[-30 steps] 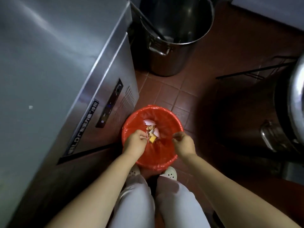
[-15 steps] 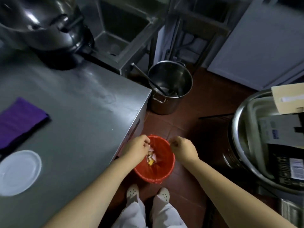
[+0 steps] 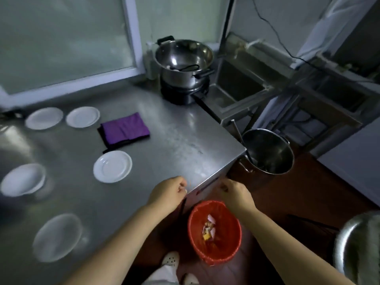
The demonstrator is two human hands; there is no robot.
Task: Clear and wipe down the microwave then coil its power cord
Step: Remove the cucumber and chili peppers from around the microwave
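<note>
cloth (image 3: pixel 125 127) at 11 o'clock: soft, light, pinch a folded edge | left hand (image 3: pixel 167 193) and right hand (image 3: pixel 236 194) loosely curled, holding nothing | microwave unseen

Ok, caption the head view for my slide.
Both hands, left and right, loosely curled above a red bin of scraps beside a steel counter.
</note>
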